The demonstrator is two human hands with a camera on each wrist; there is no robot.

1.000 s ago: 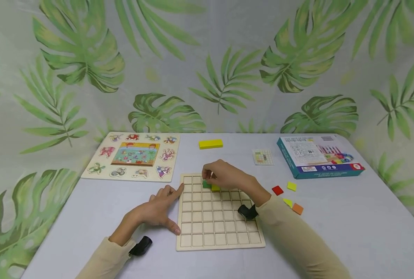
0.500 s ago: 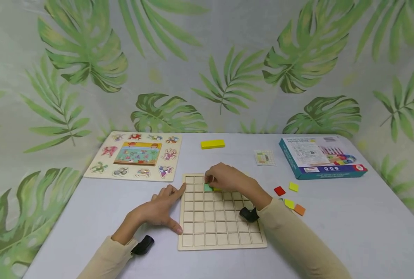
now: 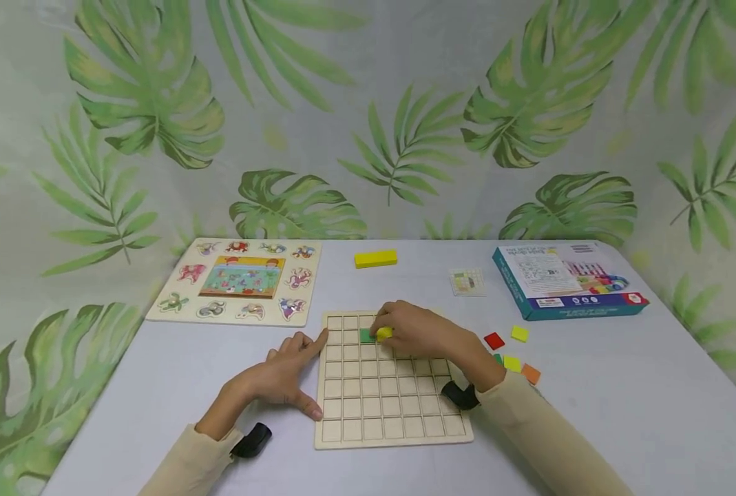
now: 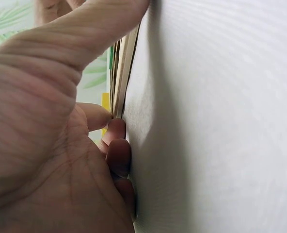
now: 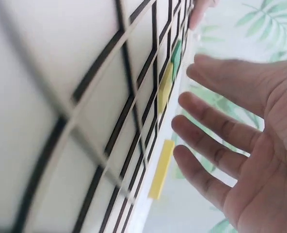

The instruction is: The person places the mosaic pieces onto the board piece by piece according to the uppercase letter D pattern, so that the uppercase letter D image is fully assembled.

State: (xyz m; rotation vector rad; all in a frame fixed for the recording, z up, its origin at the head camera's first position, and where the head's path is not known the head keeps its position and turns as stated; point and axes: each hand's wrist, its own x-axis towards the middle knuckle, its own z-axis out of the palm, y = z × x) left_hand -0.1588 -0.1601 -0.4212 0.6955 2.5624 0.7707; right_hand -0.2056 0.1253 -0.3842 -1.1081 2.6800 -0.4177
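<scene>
A wooden grid board (image 3: 398,413) lies at the table's middle. A green tile (image 3: 366,335) and a yellow tile (image 3: 384,333) sit side by side in its second row. My right hand (image 3: 398,329) hovers over that row with its fingertips at the yellow tile. In the right wrist view this hand (image 5: 221,131) has straight, spread fingers and holds nothing, with the yellow tile (image 5: 165,87) and green tile (image 5: 176,58) lying in their cells. My left hand (image 3: 299,372) lies flat on the table, index finger and thumb against the board's left edge (image 4: 124,63).
An animal peg puzzle (image 3: 237,279) lies at the back left and a yellow bar (image 3: 375,259) behind the board. A small pattern card (image 3: 467,281) and a blue box (image 3: 566,279) are at the back right. Loose red (image 3: 493,340), yellow (image 3: 519,333) and orange (image 3: 531,373) tiles lie right of the board.
My right hand has drawn back to the right and opened, leaving the green and yellow tiles uncovered in their cells. The left hand has stayed against the board's edge.
</scene>
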